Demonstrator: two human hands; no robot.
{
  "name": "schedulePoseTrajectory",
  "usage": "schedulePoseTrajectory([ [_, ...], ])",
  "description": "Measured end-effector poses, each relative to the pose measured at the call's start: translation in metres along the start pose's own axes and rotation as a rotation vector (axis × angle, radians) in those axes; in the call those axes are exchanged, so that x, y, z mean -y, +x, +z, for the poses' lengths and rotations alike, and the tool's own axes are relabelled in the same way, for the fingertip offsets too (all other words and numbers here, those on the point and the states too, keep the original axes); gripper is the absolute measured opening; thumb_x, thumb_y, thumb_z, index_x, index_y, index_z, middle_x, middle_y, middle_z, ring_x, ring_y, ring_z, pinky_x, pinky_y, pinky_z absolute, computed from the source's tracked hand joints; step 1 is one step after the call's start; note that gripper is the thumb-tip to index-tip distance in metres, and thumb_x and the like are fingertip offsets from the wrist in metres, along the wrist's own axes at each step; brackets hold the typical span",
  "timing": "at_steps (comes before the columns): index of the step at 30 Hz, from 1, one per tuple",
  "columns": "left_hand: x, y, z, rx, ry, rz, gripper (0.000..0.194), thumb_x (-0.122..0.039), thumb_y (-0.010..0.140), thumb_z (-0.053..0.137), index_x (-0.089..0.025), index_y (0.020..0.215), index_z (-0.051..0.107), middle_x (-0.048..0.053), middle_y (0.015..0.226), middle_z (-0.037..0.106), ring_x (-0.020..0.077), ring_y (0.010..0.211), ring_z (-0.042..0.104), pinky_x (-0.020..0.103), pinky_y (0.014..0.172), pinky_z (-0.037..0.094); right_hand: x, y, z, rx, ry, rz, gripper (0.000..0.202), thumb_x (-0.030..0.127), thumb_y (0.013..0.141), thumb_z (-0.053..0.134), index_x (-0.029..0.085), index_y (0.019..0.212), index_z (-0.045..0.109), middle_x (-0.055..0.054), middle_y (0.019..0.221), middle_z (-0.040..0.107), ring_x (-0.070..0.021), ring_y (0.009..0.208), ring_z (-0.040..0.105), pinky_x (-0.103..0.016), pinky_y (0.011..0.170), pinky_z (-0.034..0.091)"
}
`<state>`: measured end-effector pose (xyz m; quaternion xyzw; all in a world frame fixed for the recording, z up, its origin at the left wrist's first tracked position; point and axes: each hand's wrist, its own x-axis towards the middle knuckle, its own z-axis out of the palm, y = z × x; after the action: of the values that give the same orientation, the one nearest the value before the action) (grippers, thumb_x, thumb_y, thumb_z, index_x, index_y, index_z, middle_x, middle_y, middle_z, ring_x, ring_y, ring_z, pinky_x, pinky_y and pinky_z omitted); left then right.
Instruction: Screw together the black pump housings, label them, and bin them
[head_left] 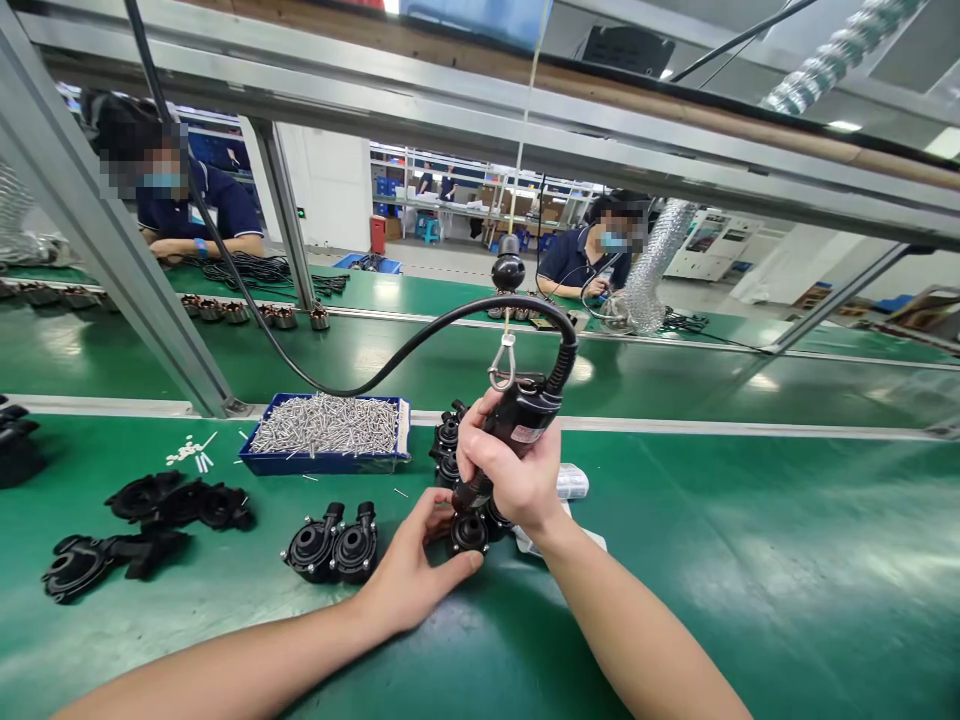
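Observation:
My right hand (pixel 517 470) is wrapped round a black electric screwdriver (pixel 525 405), which hangs from a hook and cord and tilts down to the left. Its tip end is over a round black pump housing (pixel 469 532). Around that housing curve the thumb and fingers of my left hand (pixel 412 565), holding it on the green bench. More black housings (pixel 448 432) stand behind, partly covered by my right hand. Two others with screws at their edges (pixel 356 545) sit side by side to the left of my left hand.
A blue tray (pixel 319 463) of screws lies behind my left hand. Loose black parts (pixel 79 567) and small white pieces (pixel 184 452) are at left. White packaging (pixel 571 482) lies right. Metal posts, a looping cable and two people are beyond.

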<state>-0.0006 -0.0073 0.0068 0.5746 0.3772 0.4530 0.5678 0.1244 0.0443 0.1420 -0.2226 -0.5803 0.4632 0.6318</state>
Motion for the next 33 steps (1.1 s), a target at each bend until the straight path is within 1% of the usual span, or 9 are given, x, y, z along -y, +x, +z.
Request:
schedulePoseTrajectory([
  [3, -0.003, 0.002, 0.001, -0.008, -0.066, -0.054, 0.055, -0.035, 0.08, 0.085, -0.024, 0.119, 0.048, 0.007, 0.11, 0.076, 0.0282, 0.11, 0.071, 0.046, 0.105, 0.053, -0.004, -0.002, 0.005, -0.026, -0.051, 0.035, 0.022, 0.027, 0.076, 0.073, 0.021, 0.084, 0.054, 0.006, 0.062, 0.058, -0.0095, 0.041, 0.049, -0.024, 0.041, 0.039],
  [8, -0.005, 0.004, 0.003, -0.013, -0.122, -0.092, 0.057, -0.037, 0.076, 0.089, -0.025, 0.11, 0.046, 0.007, 0.108, 0.077, 0.0269, 0.108, 0.072, 0.044, 0.103, 0.053, -0.006, -0.001, 0.008, -0.042, -0.069, 0.052, 0.023, 0.03, 0.076, 0.073, 0.021, 0.084, 0.053, 0.006, 0.06, 0.056, -0.0101, 0.041, 0.048, -0.025, 0.042, 0.038],
  [14, -0.003, 0.004, 0.004, -0.04, -0.124, -0.095, 0.06, -0.04, 0.073, 0.092, -0.025, 0.109, 0.046, 0.006, 0.104, 0.077, 0.0271, 0.106, 0.072, 0.042, 0.099, 0.053, -0.007, -0.003, 0.008, -0.051, -0.081, 0.068, 0.024, 0.031, 0.076, 0.073, 0.022, 0.086, 0.053, 0.006, 0.06, 0.056, -0.0105, 0.041, 0.048, -0.026, 0.042, 0.038],
  [18, -0.004, 0.003, 0.002, -0.016, -0.124, -0.094, 0.057, -0.037, 0.074, 0.091, -0.025, 0.109, 0.047, 0.006, 0.104, 0.077, 0.027, 0.105, 0.073, 0.043, 0.1, 0.054, -0.007, -0.004, 0.01, -0.034, -0.081, 0.076, 0.024, 0.031, 0.077, 0.073, 0.022, 0.084, 0.052, 0.005, 0.059, 0.056, -0.0099, 0.04, 0.046, -0.026, 0.041, 0.037],
  [21, -0.004, 0.002, -0.002, -0.001, -0.1, -0.074, 0.056, -0.034, 0.077, 0.088, -0.025, 0.113, 0.046, 0.005, 0.105, 0.076, 0.0263, 0.106, 0.072, 0.044, 0.103, 0.054, -0.004, -0.002, 0.006, -0.063, -0.058, 0.043, 0.023, 0.03, 0.077, 0.074, 0.021, 0.086, 0.054, 0.005, 0.06, 0.059, -0.0109, 0.041, 0.05, -0.026, 0.043, 0.041],
  [23, -0.002, 0.002, -0.005, -0.002, -0.037, -0.044, 0.054, -0.033, 0.08, 0.084, -0.025, 0.117, 0.046, 0.005, 0.107, 0.075, 0.0259, 0.107, 0.071, 0.045, 0.104, 0.053, 0.002, 0.0, 0.001, -0.095, -0.044, -0.004, 0.022, 0.028, 0.077, 0.074, 0.021, 0.087, 0.055, 0.004, 0.061, 0.061, -0.0117, 0.042, 0.053, -0.026, 0.044, 0.044],
  [26, 0.001, 0.004, -0.008, -0.053, 0.068, 0.017, 0.047, -0.035, 0.084, 0.079, -0.024, 0.118, 0.048, 0.006, 0.113, 0.073, 0.0266, 0.111, 0.069, 0.045, 0.105, 0.052, 0.016, 0.003, -0.009, -0.125, -0.032, -0.048, 0.023, 0.025, 0.076, 0.075, 0.021, 0.086, 0.055, 0.004, 0.062, 0.063, -0.0119, 0.043, 0.055, -0.026, 0.045, 0.045],
  [29, 0.003, 0.006, -0.008, -0.091, 0.097, 0.057, 0.041, -0.039, 0.087, 0.075, -0.024, 0.116, 0.051, 0.007, 0.115, 0.071, 0.027, 0.113, 0.067, 0.044, 0.105, 0.052, 0.026, 0.006, -0.017, -0.047, 0.015, 0.01, 0.025, 0.025, 0.073, 0.076, 0.022, 0.085, 0.054, 0.005, 0.06, 0.062, -0.0117, 0.039, 0.053, -0.024, 0.042, 0.042],
  [33, 0.003, 0.006, -0.008, -0.087, 0.115, 0.057, 0.04, -0.042, 0.088, 0.074, -0.024, 0.115, 0.052, 0.006, 0.114, 0.07, 0.0265, 0.112, 0.066, 0.043, 0.105, 0.052, 0.023, 0.006, -0.02, 0.064, 0.079, 0.094, 0.027, 0.025, 0.07, 0.076, 0.022, 0.084, 0.053, 0.005, 0.057, 0.061, -0.0118, 0.038, 0.053, -0.022, 0.039, 0.039],
])
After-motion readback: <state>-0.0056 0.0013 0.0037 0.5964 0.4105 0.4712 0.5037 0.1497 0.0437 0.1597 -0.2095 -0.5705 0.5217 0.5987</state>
